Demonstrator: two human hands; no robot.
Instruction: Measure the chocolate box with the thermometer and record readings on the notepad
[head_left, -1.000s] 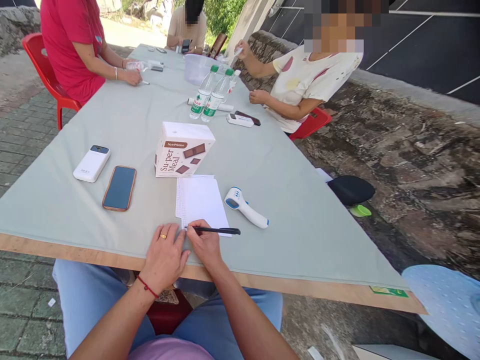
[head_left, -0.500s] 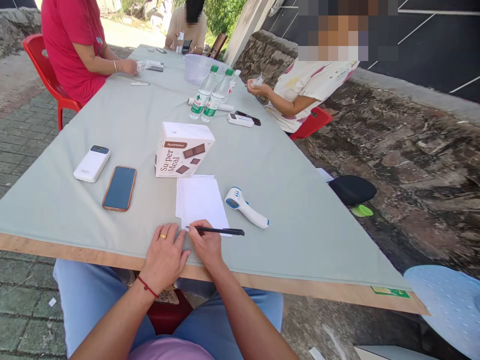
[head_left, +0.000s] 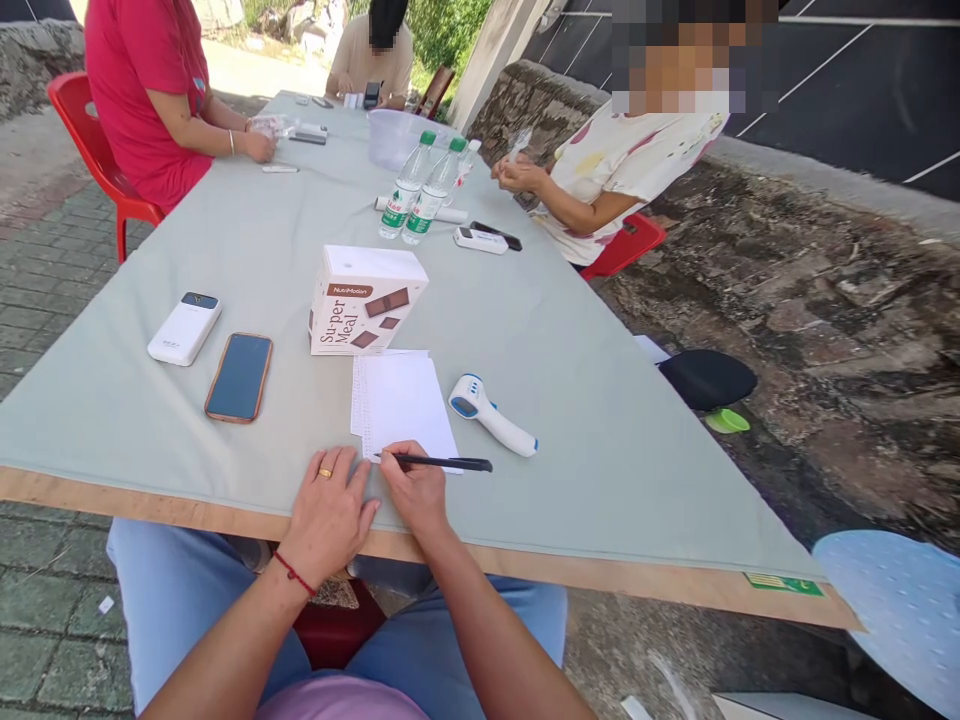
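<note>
My right hand grips a black pen, its tip on the lower left part of a stack of white paper. Small marks run down the left side of the sheets. Flat on the table, my left hand lies beside the paper's lower left corner with its fingers stretched out. A white box with brown print stands just behind the paper. To the right of the sheets rests a white and blue infrared thermometer. A smartphone and a white power bank lie to the left.
Two water bottles, a clear purple basin and another white device are farther up the cloth-covered table. Three other people sit around it, handling small things. A light blue stool stands at the lower right.
The pen and my right hand have shifted very slightly to the right. My left hand stays in place. Across the table, the other people's hands have moved a little.
</note>
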